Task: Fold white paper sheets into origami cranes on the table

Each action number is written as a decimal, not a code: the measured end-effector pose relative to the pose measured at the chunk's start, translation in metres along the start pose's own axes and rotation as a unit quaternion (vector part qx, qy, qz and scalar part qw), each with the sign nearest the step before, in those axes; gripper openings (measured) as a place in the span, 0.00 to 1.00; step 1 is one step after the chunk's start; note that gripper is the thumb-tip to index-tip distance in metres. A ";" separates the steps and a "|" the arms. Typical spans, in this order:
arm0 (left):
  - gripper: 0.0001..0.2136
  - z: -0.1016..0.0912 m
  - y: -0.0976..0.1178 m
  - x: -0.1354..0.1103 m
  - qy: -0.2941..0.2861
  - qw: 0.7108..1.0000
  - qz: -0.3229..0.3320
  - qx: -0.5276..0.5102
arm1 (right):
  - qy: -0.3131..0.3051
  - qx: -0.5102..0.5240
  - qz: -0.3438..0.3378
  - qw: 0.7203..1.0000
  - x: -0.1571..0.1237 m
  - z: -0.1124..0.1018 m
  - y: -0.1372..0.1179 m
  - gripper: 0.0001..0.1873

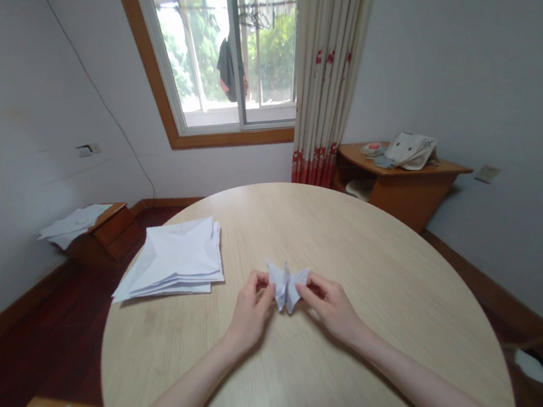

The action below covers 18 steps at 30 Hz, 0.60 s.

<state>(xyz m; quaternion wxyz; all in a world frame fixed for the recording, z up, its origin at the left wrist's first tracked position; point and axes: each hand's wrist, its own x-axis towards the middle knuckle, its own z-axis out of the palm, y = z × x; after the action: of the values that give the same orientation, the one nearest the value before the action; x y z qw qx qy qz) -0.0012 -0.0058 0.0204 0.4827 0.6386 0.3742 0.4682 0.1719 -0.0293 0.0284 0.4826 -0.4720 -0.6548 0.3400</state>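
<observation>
A small folded-paper figure, white with several pointed tips, is held over the middle of the round table. My left hand pinches its left side between thumb and fingers. On the opposite side, my right hand grips the right flap the same way. The figure's points spread upward and downward between the two hands. To the left of my left hand lies a stack of white paper sheets, the top one marked with creases.
Beyond the table are a window and a curtain. A corner desk at the right holds a white bag. More papers lie on a low wooden cabinet at the left and on a surface at lower left.
</observation>
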 end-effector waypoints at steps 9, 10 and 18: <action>0.08 0.003 -0.003 0.005 0.070 0.984 -0.073 -0.145 | 0.016 0.079 0.078 0.994 0.005 -0.003 0.004 0.09; 0.07 0.003 -0.001 0.005 0.072 0.981 -0.090 -0.159 | 0.016 0.080 0.078 0.994 0.006 -0.003 0.004 0.08; 0.11 -0.003 0.009 0.006 0.057 0.963 -0.160 -0.211 | -0.052 0.048 0.035 0.997 0.005 -0.008 -0.003 0.12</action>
<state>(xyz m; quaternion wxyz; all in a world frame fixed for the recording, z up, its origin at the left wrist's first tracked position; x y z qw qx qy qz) -0.0021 -0.0017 0.0311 0.6529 0.4265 0.3909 0.4889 0.1780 -0.0255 0.0354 0.4576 -0.4522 -0.6451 0.4122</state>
